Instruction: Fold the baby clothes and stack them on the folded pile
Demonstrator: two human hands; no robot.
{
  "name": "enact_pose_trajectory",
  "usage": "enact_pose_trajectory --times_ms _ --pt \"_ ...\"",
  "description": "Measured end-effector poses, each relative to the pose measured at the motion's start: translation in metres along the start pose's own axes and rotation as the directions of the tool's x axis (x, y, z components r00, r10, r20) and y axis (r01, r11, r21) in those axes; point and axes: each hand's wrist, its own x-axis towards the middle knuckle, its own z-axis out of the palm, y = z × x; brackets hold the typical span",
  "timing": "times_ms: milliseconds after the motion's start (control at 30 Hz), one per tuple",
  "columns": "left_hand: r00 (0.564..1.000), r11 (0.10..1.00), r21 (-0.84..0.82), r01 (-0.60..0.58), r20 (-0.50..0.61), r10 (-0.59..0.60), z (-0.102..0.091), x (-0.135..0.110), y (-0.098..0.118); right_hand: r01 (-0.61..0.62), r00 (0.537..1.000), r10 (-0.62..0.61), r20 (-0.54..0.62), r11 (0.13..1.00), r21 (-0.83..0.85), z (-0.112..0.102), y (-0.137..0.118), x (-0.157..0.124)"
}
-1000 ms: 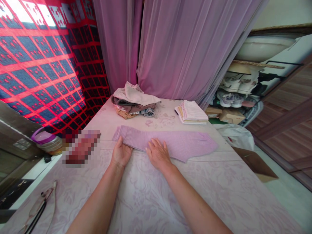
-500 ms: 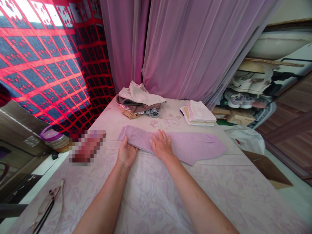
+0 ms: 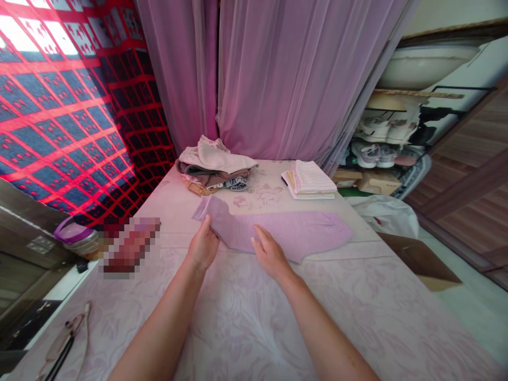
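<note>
A lilac ribbed knit garment (image 3: 288, 235) lies folded lengthwise on the floral-covered table (image 3: 254, 317). My left hand (image 3: 202, 247) grips its near edge towards the left end, and that end is raised and creased. My right hand (image 3: 270, 254) rests with its fingers apart at the garment's lower edge, holding nothing. A pile of mixed clothes (image 3: 214, 166) sits just beyond the garment, and a folded stack of striped cloth (image 3: 309, 181) lies to its right.
Eyeglasses (image 3: 65, 338) lie at the table's near left corner, and a pixelated object (image 3: 129, 246) lies at its left edge. Sheer mauve curtains (image 3: 278, 79) hang behind. A cardboard box (image 3: 420, 259) and white plastic bag (image 3: 384, 217) stand beyond the right edge.
The garment's left end has lifted and creased in my left hand. My right hand has drawn back from the garment's middle to its near edge, and the view has shifted slightly.
</note>
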Motion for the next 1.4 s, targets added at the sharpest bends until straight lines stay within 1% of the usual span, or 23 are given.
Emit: enact_pose_trajectory --times_ms 33,67,133,200,233,300,367,433,467,533,600,667,767,833,900,967,1067,1133,1200,1233,1300,1333,1400 --pt "1.0 0.998 0.067 -0.017 0.007 0.017 0.008 0.001 -0.004 -0.071 0.997 0.07 0.007 0.985 0.156 -0.009 0.003 0.004" --pt "0.999 0.989 0.141 -0.032 0.017 0.03 0.016 0.001 -0.008 -0.148 0.989 0.146 0.029 0.94 0.309 -0.017 0.005 0.008" --pt "0.999 0.95 0.308 -0.047 0.033 0.038 0.031 0.003 -0.02 -0.28 0.958 0.268 0.104 0.786 0.552 -0.03 0.006 0.016" --pt "0.999 0.87 0.492 -0.036 0.036 0.022 0.043 0.004 -0.034 -0.354 0.928 0.329 0.174 0.634 0.688 -0.041 0.005 0.022" --pt "0.999 0.811 0.584 -0.031 0.036 0.013 0.049 0.005 -0.04 -0.376 0.916 0.349 0.197 0.577 0.725 -0.044 0.004 0.025" --pt "0.998 0.654 0.755 -0.051 0.058 0.011 0.059 0.005 -0.052 -0.405 0.896 0.384 0.224 0.495 0.769 -0.05 0.005 0.031" --pt "0.993 0.453 0.885 -0.11 0.114 0.018 0.067 0.004 -0.063 -0.422 0.881 0.408 0.238 0.455 0.784 -0.053 0.007 0.036" --pt "0.985 0.265 0.949 -0.171 0.17 0.028 0.072 0.002 -0.072 -0.432 0.881 0.4 0.251 0.466 0.773 -0.056 0.011 0.04" --pt "0.981 0.195 0.962 -0.192 0.189 0.036 0.074 0.001 -0.076 -0.433 0.886 0.386 0.257 0.492 0.755 -0.057 0.013 0.04" --pt "0.975 0.115 0.969 -0.219 0.215 0.049 0.073 -0.002 -0.084 -0.42 0.902 0.354 0.248 0.58 0.698 -0.059 0.016 0.041" --pt "0.971 0.083 0.968 -0.238 0.235 0.038 0.07 -0.002 -0.092 -0.407 0.911 0.358 0.206 0.689 0.6 -0.059 0.021 0.043" --pt "0.966 0.088 0.962 -0.257 0.258 0.005 0.064 -0.001 -0.098 -0.397 0.916 0.379 0.135 0.796 0.458 -0.058 0.028 0.047" --pt "0.957 0.184 0.943 -0.279 0.288 -0.027 0.052 0.008 -0.098 -0.33 0.943 0.331 0.022 0.929 0.17 -0.057 0.04 0.056" --pt "0.95 0.261 0.918 -0.299 0.311 -0.003 0.043 0.016 -0.091 -0.276 0.961 0.276 -0.019 0.961 -0.009 -0.056 0.045 0.06" --pt "0.935 0.265 0.898 -0.351 0.351 0.049 0.034 0.024 -0.08 -0.264 0.965 0.26 -0.042 0.954 -0.14 -0.056 0.047 0.06" --pt "0.915 0.196 0.894 -0.402 0.393 0.086 0.027 0.031 -0.07 -0.273 0.962 0.262 -0.074 0.931 -0.244 -0.055 0.045 0.056" --pt "0.91 0.117 0.903 -0.413 0.407 0.071 0.02 0.036 -0.061 -0.27 0.962 0.238 -0.131 0.896 -0.353 -0.054 0.042 0.047" --pt "0.916 0.104 0.91 -0.401 0.397 0.057 0.017 0.037 -0.061 -0.244 0.966 0.186 -0.18 0.886 -0.394 -0.054 0.041 0.042" --pt "0.918 0.095 0.914 -0.395 0.391 0.061 0.017 0.036 -0.064 -0.165 0.973 0.074 -0.22 0.886 -0.433 -0.056 0.04 0.039" --pt "0.92 0.093 0.915 -0.392 0.387 0.065 0.017 0.036 -0.065 -0.096 0.977 -0.003 -0.212 0.884 -0.458 -0.057 0.039 0.038" --pt "0.924 0.094 0.919 -0.382 0.377 0.07 0.018 0.034 -0.067 0.066 0.982 -0.147 -0.12 0.859 -0.509 -0.055 0.038 0.037" --pt "0.926 0.097 0.921 -0.377 0.372 0.072 0.018 0.033 -0.067 0.135 0.981 -0.188 -0.048 0.836 -0.531 -0.053 0.037 0.037" --pt "0.927 0.103 0.922 -0.373 0.366 0.074 0.018 0.032 -0.069 0.195 0.98 -0.177 0.088 0.8 -0.567 -0.045 0.038 0.035"
